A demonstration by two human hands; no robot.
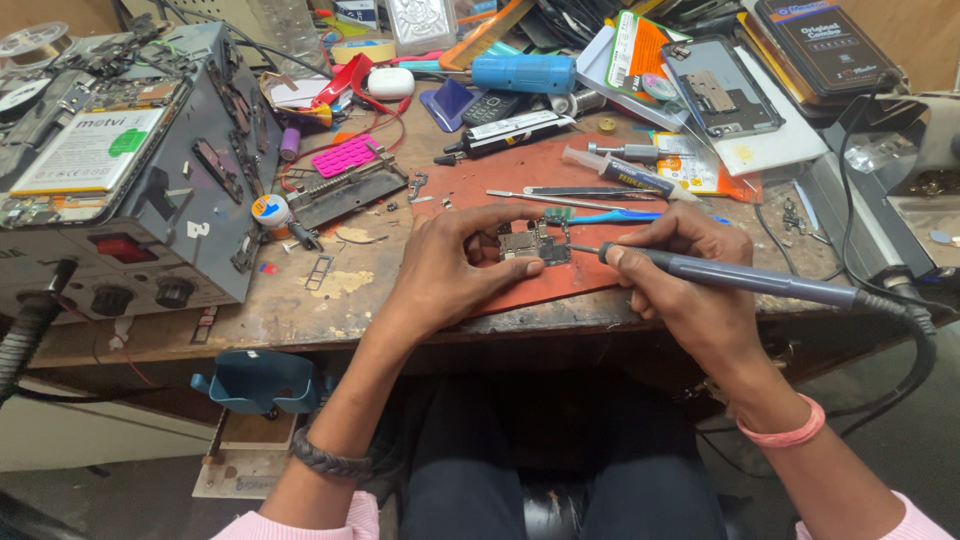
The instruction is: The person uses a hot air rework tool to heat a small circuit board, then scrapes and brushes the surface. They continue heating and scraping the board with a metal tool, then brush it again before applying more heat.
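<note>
The right hand point(690, 275) is closed around a grey pen-shaped soldering iron point(740, 277), its tip just right of the small dark circuit board point(535, 243) on the red rubber mat point(520, 190). The left hand point(450, 265) pinches the board's left edge; it is best kept pressed flat against the surface, the tip touched lightly.

A worn, stained wooden tabletop point(300, 300) fills the view, crowded with clutter under even light. Behind it stands a brown wall point(915, 35); below lies a grey floor point(120, 500).
</note>
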